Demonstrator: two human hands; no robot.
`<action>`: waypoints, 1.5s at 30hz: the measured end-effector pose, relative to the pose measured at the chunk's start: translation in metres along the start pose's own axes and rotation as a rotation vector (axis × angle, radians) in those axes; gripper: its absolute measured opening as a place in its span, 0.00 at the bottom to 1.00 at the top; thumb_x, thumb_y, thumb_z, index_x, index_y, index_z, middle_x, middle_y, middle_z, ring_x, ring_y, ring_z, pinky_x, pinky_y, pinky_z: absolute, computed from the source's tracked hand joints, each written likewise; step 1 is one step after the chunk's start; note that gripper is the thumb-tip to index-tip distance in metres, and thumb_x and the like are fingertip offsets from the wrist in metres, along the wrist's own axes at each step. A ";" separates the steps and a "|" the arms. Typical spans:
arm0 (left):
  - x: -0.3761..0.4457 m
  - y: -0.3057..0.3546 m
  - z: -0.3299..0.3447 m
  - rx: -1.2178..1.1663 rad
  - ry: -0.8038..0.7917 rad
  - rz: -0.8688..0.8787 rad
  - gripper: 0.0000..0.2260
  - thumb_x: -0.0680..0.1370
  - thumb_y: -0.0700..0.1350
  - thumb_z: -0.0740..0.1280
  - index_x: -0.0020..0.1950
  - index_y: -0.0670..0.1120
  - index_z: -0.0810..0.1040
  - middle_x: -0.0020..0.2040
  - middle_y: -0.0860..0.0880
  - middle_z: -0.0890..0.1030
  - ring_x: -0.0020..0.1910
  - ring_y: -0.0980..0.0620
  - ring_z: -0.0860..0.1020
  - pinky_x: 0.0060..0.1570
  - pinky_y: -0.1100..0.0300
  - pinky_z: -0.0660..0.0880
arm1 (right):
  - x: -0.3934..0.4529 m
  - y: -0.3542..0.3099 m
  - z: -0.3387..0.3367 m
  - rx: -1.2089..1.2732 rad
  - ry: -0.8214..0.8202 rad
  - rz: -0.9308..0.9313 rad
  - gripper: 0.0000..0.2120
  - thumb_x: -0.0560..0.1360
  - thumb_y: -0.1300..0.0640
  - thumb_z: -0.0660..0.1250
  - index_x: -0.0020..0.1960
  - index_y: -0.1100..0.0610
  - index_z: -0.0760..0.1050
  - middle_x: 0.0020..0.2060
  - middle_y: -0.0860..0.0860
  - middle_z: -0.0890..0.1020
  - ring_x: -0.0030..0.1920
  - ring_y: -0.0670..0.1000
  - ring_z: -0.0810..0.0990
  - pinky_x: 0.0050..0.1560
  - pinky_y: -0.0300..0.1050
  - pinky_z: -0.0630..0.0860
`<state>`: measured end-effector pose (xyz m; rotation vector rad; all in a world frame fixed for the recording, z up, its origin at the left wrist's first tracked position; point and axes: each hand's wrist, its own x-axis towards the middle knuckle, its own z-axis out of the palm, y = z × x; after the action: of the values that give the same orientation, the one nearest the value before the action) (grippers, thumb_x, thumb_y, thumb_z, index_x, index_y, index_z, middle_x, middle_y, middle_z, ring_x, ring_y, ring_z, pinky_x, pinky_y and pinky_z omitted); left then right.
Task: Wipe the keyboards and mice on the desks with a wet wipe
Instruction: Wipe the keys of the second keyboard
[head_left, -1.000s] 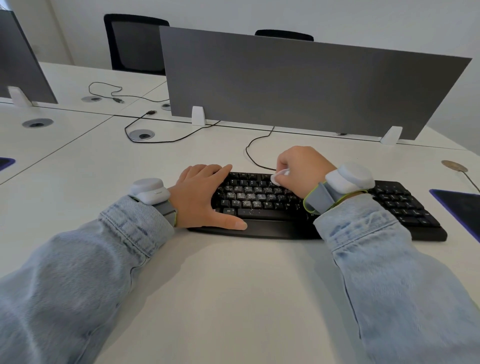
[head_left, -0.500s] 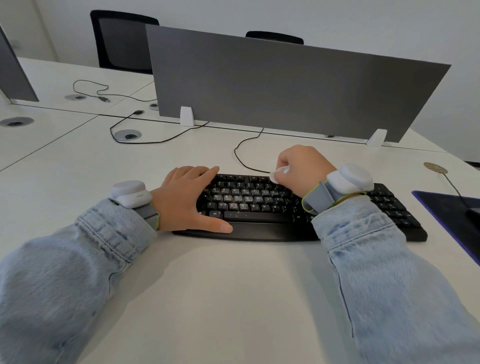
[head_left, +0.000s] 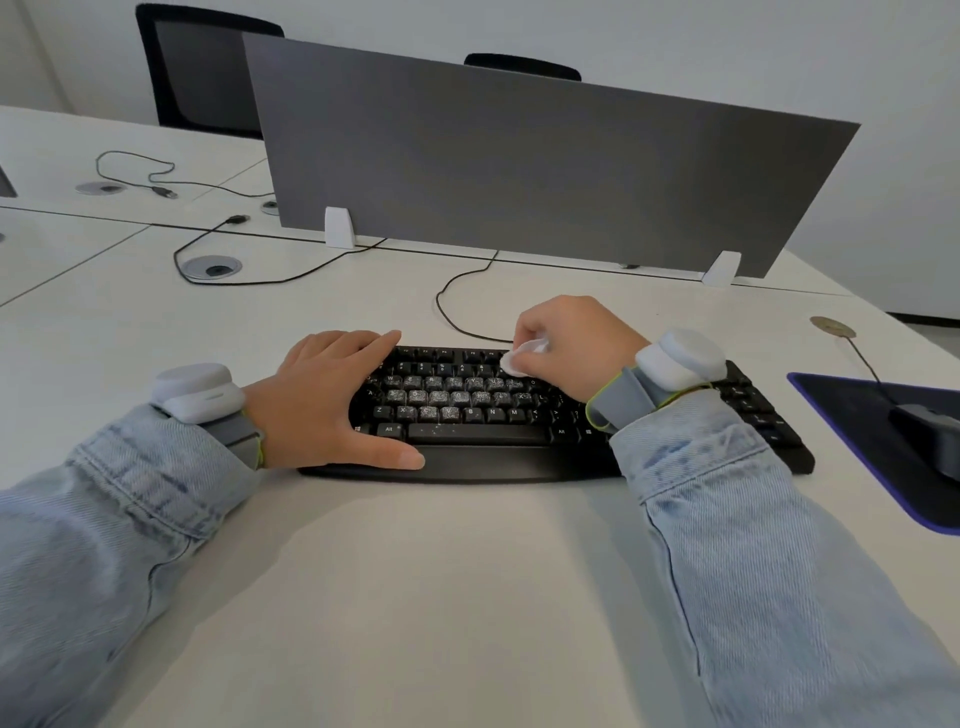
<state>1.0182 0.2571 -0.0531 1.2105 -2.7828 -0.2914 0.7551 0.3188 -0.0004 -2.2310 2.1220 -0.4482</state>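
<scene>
**Right grip pinches the wipe on the upper key rows**

The right hand (head_left: 576, 345) is clenched round a small bunched wet wipe (head_left: 522, 358), thumb and fingers pinching it and pressing it onto the upper rows of the black keyboard (head_left: 467, 415), right of centre. The left hand (head_left: 332, 400) is released: fingers straight and together, laid flat over the keyboard's left end, thumb stretched along the front palm rest, which looks like bracing. Both forearms in denim sleeves reach in from the near edge of the white surface (head_left: 415, 597), each wrist carrying a pale strapped device.

The step in hand looks like wiping this keyboard; the middle keys are speckled pale, so much of it seems undone. The next move calls for dragging the wipe across those rows while the left hand steadies the board.

Off to the right a dark mouse (head_left: 930, 431) sits on a mouse pad (head_left: 852, 405), untouched. Farther back the keyboard's cable (head_left: 447, 291) loops toward a grey divider panel (head_left: 519, 166)
</scene>
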 end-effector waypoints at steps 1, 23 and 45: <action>0.000 0.000 0.000 -0.002 0.001 0.001 0.66 0.53 0.87 0.50 0.83 0.52 0.46 0.79 0.54 0.57 0.78 0.49 0.53 0.78 0.49 0.49 | 0.000 -0.001 0.000 -0.025 -0.018 -0.013 0.06 0.75 0.54 0.67 0.44 0.54 0.80 0.43 0.47 0.78 0.47 0.51 0.77 0.41 0.40 0.66; 0.000 -0.003 0.001 0.010 0.005 -0.002 0.63 0.55 0.85 0.54 0.83 0.53 0.44 0.79 0.54 0.56 0.78 0.49 0.52 0.79 0.49 0.49 | -0.017 0.025 -0.009 0.031 -0.010 -0.064 0.03 0.73 0.54 0.68 0.46 0.50 0.80 0.39 0.42 0.79 0.41 0.43 0.75 0.38 0.33 0.67; -0.003 0.004 -0.001 0.023 0.034 0.008 0.64 0.54 0.88 0.47 0.83 0.53 0.47 0.79 0.53 0.59 0.77 0.49 0.54 0.78 0.49 0.49 | -0.026 0.038 -0.012 0.021 0.026 -0.050 0.04 0.74 0.54 0.67 0.40 0.53 0.77 0.35 0.41 0.75 0.37 0.41 0.72 0.35 0.33 0.65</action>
<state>1.0176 0.2617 -0.0512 1.1976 -2.7689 -0.2367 0.7144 0.3438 -0.0023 -2.2840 2.0675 -0.5022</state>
